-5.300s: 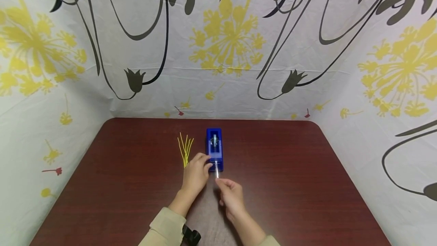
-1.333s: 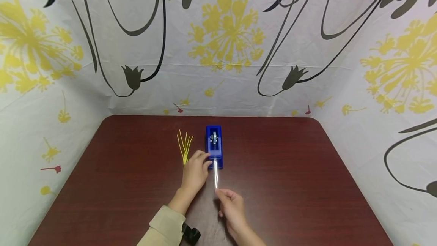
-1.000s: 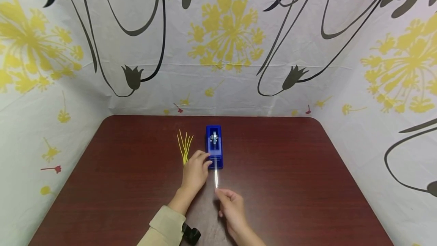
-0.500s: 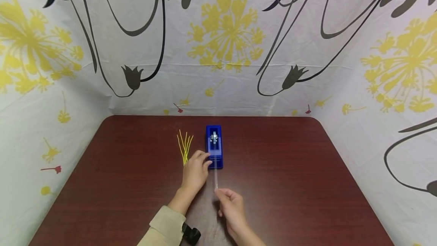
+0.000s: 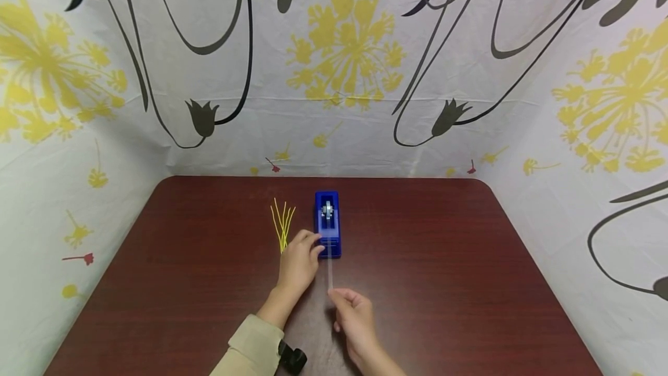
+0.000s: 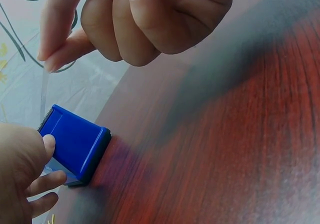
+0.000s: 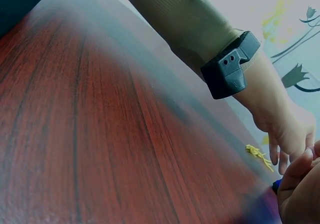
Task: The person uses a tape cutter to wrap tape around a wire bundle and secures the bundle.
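A blue tape dispenser [image 5: 326, 231] with a roll in it stands on the table, its toothed cutting edge visible in the left wrist view. My left hand [image 5: 298, 264] holds the dispenser by its left side near the front, thumb against its front face [image 6: 75, 141] and fingers along the side. From the cutter a strip of clear tape [image 5: 330, 274] stretches toward me. My right hand [image 5: 356, 318] pinches the strip's free end between thumb and forefinger, apart from the dispenser. Its other fingers curl inward in the left wrist view.
Several thin yellow strands [image 5: 283, 226], bunched together, lie left of the dispenser, partly behind my left hand. A black camera band [image 7: 230, 66] sits on my left wrist. The dark red table [image 5: 443, 283] ends at a patterned white cloth [image 5: 355, 149] behind.
Compared with about five seconds ago, my right hand is nearer to me and the pulled strip is longer. Over the last second the hands stay put; the tape's bright glint has faded.
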### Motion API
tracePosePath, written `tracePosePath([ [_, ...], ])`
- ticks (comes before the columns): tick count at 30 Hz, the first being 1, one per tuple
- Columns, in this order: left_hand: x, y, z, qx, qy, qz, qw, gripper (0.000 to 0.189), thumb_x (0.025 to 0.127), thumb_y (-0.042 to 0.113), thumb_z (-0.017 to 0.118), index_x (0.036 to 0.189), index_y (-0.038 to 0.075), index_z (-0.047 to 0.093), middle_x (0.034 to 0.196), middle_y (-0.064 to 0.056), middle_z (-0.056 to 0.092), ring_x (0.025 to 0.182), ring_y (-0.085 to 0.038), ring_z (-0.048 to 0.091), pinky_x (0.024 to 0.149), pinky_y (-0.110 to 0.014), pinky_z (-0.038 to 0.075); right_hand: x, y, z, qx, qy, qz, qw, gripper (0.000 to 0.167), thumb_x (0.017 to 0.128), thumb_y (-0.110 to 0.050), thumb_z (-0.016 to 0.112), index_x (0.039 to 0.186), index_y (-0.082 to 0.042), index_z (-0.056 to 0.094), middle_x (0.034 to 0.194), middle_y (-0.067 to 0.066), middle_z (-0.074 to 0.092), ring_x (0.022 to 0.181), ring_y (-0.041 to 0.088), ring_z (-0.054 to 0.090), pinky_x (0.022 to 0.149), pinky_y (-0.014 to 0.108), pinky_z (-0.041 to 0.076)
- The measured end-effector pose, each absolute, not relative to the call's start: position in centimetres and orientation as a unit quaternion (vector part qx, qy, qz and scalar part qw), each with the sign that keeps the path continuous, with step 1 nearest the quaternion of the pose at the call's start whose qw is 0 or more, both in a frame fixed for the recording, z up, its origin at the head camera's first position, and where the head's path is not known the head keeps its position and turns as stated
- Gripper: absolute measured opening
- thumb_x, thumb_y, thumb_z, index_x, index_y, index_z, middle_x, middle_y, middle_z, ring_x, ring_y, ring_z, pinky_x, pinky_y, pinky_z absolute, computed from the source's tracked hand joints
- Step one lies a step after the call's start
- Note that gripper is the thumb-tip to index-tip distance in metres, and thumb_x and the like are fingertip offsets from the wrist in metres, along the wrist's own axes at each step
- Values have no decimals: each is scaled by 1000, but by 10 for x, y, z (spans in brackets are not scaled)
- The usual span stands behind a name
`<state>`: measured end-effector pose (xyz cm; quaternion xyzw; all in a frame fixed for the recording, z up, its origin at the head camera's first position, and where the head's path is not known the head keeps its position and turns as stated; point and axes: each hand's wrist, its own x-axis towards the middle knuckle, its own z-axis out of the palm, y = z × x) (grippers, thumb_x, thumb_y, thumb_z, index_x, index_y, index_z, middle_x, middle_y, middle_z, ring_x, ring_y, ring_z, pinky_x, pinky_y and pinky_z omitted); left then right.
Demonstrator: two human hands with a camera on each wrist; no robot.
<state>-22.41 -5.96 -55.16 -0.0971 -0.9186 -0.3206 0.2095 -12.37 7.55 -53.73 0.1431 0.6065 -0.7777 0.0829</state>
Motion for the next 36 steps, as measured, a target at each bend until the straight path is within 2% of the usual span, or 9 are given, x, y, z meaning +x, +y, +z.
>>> tracePosePath([
  [22, -224, -59, -552, -93, -916, -330, 209, 23, 90, 12, 77, 112, 7, 76, 102, -4, 68, 90, -23, 70, 78, -41, 56, -119, 77, -540, 139, 614, -773, 75, 17, 95, -11, 69, 94, 6, 70, 52, -7, 42, 41, 2, 32, 44, 18, 38],
  [36, -225, -60, -551, -96, -914, -332, 211, 24, 89, 11, 78, 112, 6, 76, 102, -4, 69, 90, -23, 70, 78, -41, 57, -116, 77, -541, 145, 613, -774, 73, 20, 94, -8, 68, 98, 11, 69, 56, -7, 44, 41, 2, 33, 43, 17, 36],
])
